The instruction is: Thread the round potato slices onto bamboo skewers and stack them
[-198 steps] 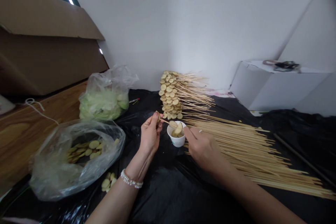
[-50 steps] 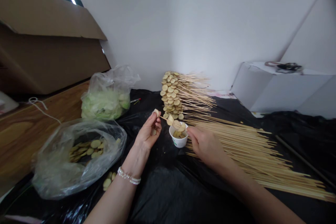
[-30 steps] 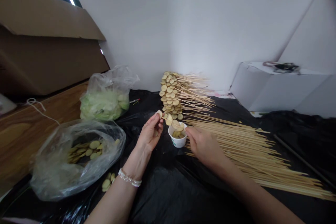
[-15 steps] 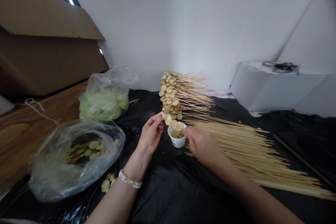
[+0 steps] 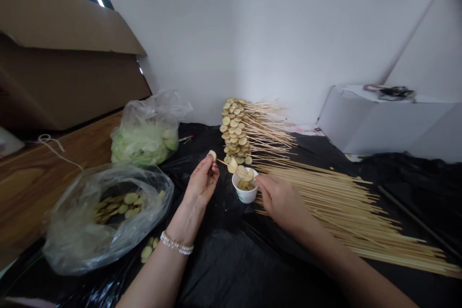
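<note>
My left hand (image 5: 199, 185) pinches a pale round slice (image 5: 212, 154) between thumb and fingertips, just left of the tip of a bamboo skewer (image 5: 224, 163). That skewer carries a few slices (image 5: 241, 172) and my right hand (image 5: 279, 198) grips it near the slices. Below the skewer stands a small white cup (image 5: 245, 192) with more slices in it. Behind the cup rises a stack of loaded skewers (image 5: 234, 130).
A long pile of bare bamboo skewers (image 5: 346, 211) lies to the right on black plastic sheeting (image 5: 252, 260). At left sit a clear bag of slices (image 5: 108, 211), a bag of green leaves (image 5: 144, 139), loose slices (image 5: 147, 249), a cardboard box (image 5: 65, 57). A white box (image 5: 378, 120) stands at right.
My left hand has drawn slightly left and away from the skewer tip with the slice still pinched. My right hand and the skewer have barely moved.
</note>
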`<state>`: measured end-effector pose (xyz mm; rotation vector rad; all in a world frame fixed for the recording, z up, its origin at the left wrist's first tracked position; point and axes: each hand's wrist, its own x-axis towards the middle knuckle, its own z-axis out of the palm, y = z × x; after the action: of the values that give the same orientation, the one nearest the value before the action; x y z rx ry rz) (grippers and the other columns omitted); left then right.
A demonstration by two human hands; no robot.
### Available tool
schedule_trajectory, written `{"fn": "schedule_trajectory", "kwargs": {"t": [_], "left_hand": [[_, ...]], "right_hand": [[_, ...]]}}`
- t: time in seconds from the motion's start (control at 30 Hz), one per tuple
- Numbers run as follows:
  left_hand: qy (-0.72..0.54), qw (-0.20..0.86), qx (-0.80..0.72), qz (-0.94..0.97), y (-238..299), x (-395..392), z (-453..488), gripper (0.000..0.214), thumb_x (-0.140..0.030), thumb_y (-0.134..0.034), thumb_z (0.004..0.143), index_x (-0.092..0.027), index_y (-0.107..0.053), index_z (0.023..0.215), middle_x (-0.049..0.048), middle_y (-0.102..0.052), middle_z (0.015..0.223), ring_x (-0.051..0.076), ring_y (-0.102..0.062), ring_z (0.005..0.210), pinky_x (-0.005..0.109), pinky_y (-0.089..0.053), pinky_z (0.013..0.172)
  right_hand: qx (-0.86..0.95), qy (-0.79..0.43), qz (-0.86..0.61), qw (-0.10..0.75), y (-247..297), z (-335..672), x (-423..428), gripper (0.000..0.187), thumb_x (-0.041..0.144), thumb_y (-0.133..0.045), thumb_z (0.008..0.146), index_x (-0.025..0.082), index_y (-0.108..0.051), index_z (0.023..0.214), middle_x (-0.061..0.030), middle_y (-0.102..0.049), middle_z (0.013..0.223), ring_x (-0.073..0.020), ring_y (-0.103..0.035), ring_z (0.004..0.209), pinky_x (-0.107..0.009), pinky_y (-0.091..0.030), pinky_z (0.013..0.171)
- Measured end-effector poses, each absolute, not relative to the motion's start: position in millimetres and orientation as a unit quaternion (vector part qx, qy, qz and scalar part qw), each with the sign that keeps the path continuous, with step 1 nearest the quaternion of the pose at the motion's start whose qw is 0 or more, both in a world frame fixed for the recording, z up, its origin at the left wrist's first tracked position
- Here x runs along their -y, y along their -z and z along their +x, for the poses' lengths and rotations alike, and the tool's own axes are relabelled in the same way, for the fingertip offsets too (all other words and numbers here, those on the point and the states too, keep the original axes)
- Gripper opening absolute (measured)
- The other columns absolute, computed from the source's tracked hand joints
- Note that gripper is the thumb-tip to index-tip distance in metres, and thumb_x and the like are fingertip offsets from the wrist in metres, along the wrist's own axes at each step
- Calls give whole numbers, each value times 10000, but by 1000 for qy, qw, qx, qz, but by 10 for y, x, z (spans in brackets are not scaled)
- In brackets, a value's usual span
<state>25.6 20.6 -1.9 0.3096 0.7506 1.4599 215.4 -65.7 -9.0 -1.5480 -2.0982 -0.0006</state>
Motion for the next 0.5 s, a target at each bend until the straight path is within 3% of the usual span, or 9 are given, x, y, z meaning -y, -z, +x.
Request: {"fn": "schedule_trajectory", "kwargs": {"t": [0.5], "left_hand": [[-646, 672, -332, 145, 14, -191, 279, 129, -18, -572, 820, -107, -641, 758, 6, -630, 663, 26, -539, 517, 90, -461, 476]], "right_hand": [[779, -5, -574, 252, 100, 2153, 653, 253, 176, -377, 922, 180, -631, 919, -50, -647, 831, -154, -568, 764, -262, -336, 657]]}}
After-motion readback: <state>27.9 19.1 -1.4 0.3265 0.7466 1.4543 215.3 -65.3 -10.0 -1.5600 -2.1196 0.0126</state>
